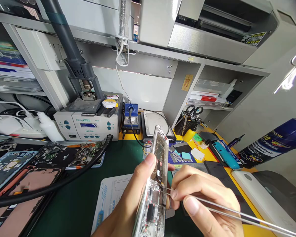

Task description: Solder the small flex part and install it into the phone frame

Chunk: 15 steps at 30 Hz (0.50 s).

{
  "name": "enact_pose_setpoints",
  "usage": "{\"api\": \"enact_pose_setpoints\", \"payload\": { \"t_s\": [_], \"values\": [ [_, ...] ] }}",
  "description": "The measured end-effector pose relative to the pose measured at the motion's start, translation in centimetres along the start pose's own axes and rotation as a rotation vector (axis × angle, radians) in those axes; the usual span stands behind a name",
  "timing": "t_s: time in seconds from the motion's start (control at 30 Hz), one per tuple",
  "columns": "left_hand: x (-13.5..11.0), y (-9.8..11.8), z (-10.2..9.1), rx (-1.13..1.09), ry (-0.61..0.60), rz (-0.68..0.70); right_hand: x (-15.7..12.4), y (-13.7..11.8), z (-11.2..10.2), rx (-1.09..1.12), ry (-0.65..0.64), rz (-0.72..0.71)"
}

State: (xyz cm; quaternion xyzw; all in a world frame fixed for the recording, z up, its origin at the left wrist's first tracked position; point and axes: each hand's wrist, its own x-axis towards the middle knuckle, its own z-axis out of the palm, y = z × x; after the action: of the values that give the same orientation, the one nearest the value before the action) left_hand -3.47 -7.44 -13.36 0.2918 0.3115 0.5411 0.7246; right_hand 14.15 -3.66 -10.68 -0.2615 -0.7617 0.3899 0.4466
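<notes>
My left hand (131, 197) grips an opened phone body (155, 177), tilted up on its edge so its inner circuit parts show. My thumb presses on the phone's upper left side. My right hand (202, 200) pinches a pair of thin metal tweezers (227, 210). Their tips touch the inside of the phone near its middle. The tweezers' long arms run off toward the lower right corner.
A green mat (71, 204) covers the bench, with a white card (108, 197) under my hands. Opened phones and boards (19, 171) lie at left under a black hose (64, 181). A rework station (88, 123) stands behind; scissors (193, 110), a blue can (273, 143) and small tools lie right.
</notes>
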Motion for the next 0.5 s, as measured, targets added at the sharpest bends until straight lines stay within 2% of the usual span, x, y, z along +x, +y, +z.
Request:
{"api": "enact_pose_setpoints", "payload": {
  "t_s": [0.27,0.4,0.5],
  "values": [
    [-0.41,-0.81,-0.58,0.196,0.018,0.141,0.2,-0.42,0.17,0.017,0.024,0.015],
    [-0.66,-0.43,-0.33,0.188,-0.057,0.111,0.23,-0.44,0.13,0.011,0.013,0.011],
    [-0.86,-0.63,-0.66,0.185,-0.054,0.117,0.24,-0.47,0.21,-0.001,0.02,-0.01]
  ]
}}
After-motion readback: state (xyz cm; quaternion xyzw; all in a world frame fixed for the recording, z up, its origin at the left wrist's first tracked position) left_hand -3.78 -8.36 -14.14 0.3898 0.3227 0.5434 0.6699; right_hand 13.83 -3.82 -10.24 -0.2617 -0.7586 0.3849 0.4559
